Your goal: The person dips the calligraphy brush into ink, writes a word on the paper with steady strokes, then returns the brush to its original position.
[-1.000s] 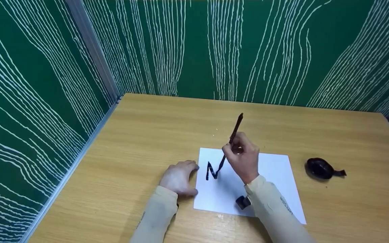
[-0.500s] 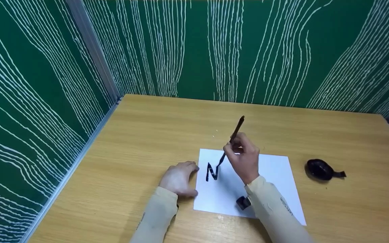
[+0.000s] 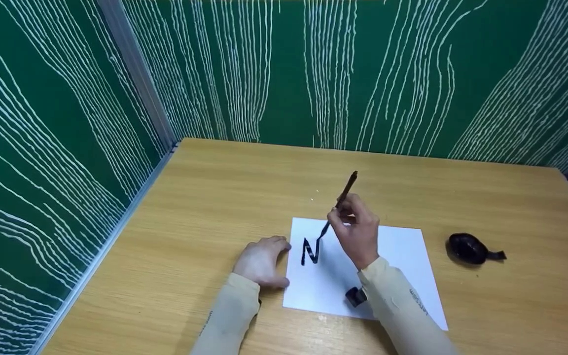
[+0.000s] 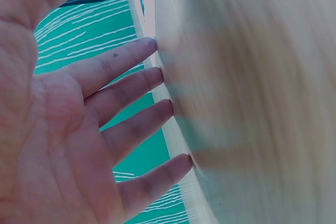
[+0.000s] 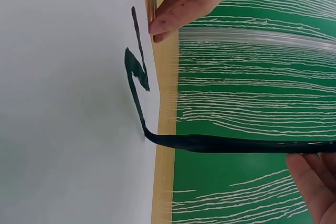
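On the wooden table (image 3: 190, 212), the left hand (image 3: 261, 260) rests with fingers spread apart at the left edge of the white paper (image 3: 308, 296); inside that edge stands a black letter N (image 3: 310, 251); the right hand (image 3: 358, 231) pinches a tilted brush (image 3: 347, 189), its tip touching the top of the letter's right stroke. Right of the paper sits a black dish (image 3: 467, 248), apart from it, handle pointing right.

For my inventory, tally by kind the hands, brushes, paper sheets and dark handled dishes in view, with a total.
Hands: 2 (left hand, right hand)
Brush: 1
Paper sheet: 1
Dark handled dish: 1
Total: 5
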`<state>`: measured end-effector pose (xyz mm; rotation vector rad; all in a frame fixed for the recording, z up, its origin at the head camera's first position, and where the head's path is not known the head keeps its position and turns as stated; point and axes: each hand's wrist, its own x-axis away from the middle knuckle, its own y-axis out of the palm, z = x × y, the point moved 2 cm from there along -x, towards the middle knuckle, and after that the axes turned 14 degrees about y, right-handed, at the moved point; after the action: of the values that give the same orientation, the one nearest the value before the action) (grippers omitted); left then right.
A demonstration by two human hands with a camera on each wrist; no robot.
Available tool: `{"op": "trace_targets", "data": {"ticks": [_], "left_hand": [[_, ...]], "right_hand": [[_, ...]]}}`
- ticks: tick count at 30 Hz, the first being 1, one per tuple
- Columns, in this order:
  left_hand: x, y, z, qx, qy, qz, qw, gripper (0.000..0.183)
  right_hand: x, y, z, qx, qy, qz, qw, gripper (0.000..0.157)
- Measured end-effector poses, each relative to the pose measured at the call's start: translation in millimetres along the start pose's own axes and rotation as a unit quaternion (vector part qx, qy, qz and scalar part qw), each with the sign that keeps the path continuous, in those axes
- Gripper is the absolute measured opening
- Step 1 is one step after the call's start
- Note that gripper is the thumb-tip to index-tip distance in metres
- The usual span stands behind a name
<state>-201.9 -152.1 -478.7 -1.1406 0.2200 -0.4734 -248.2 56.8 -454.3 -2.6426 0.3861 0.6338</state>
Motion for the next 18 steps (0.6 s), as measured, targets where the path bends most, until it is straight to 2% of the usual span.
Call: {"op": "trace_targets", "data": {"ticks": [6, 13, 18], "left_hand": [[-0.1, 0.1, 0.1, -0.001, 0.012, 0.006, 0.9999, 0.077], [1.1, 0.4, 0.1, -0.003, 0.006, 0.009, 0.9999, 0.078], [1.2, 1.2, -0.7, -0.002, 0.004, 0.009, 1.0000, 0.078]], "right_hand": [[-1.5, -0.9, 1.0, -0.012, -0.013, 0.006, 1.000, 0.018], [-2.2, -5.5, -1.3, -0.032, -0.017, 0.041, 0.999, 0.016], [-1.8, -8.1, -1.0, -0.021, -0.011, 0.048, 0.999, 0.017]]}}
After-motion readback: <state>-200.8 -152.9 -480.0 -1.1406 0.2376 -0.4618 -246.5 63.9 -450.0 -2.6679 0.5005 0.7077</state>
